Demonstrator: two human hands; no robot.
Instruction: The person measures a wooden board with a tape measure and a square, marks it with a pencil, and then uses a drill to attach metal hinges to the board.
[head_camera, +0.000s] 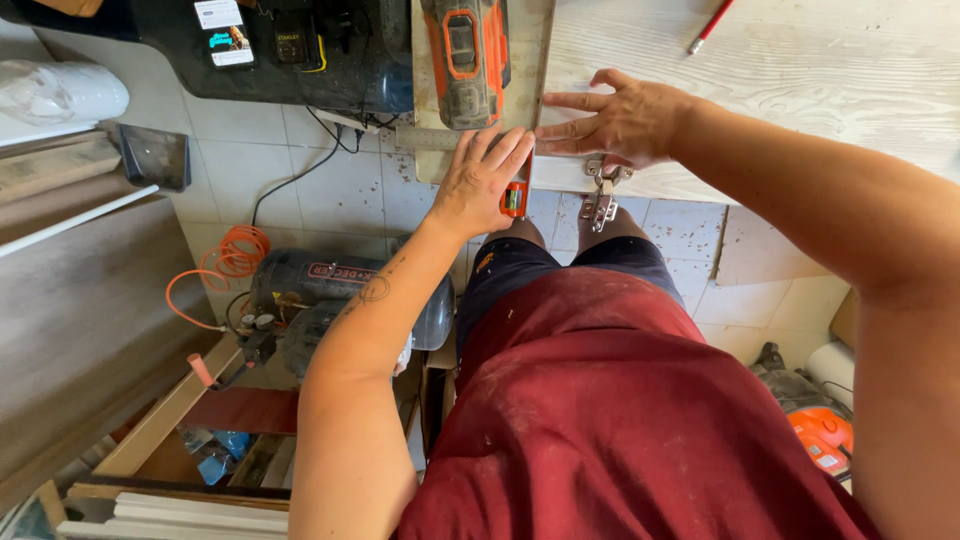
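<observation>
L hand (485, 180) lies flat on the orange-handled square (514, 197) at the panel's (800, 80) edge, fingers spread, nothing clasped; R hand (625, 122) open, palm pressing the white wood panel, just above a metal hinge (602, 192); orange drill (466, 55) nearby.

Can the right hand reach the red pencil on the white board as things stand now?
Probably yes: the right hand lies flat on the white board, and the red pencil lies beyond it with only bare board between.
</observation>
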